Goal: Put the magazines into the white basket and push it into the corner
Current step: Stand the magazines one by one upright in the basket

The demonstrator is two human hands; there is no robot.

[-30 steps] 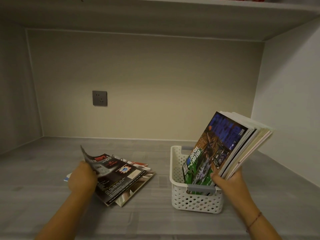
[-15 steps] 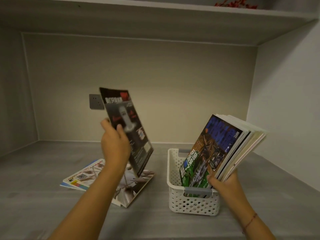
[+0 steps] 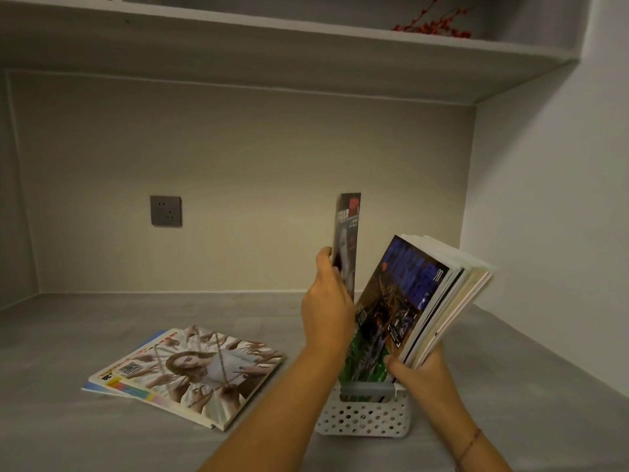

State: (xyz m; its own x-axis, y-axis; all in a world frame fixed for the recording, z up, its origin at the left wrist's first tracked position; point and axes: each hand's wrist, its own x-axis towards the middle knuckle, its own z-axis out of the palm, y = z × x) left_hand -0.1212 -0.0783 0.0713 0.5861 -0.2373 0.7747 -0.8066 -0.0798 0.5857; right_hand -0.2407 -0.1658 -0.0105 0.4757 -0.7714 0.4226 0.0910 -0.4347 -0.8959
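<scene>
A white perforated basket (image 3: 367,417) with a grey handle stands on the grey desk. Several magazines (image 3: 418,301) stand in it, leaning to the right, and my right hand (image 3: 420,373) grips their lower edge. My left hand (image 3: 326,308) holds one dark-covered magazine (image 3: 347,243) upright, edge-on, above the basket's left side, just beside the leaning stack. On the desk to the left lies a small pile of magazines (image 3: 190,369), flat, with a white cover showing many hands on top.
The grey desk (image 3: 68,430) runs back to a beige wall with a grey socket (image 3: 166,210). A white side wall (image 3: 551,233) closes the right, forming a corner behind the basket. A shelf (image 3: 272,46) hangs overhead.
My left hand has carried the dark magazine from above the flat pile rightward to the basket and turned it edge-on. The right hand keeps holding the leaning stack.
</scene>
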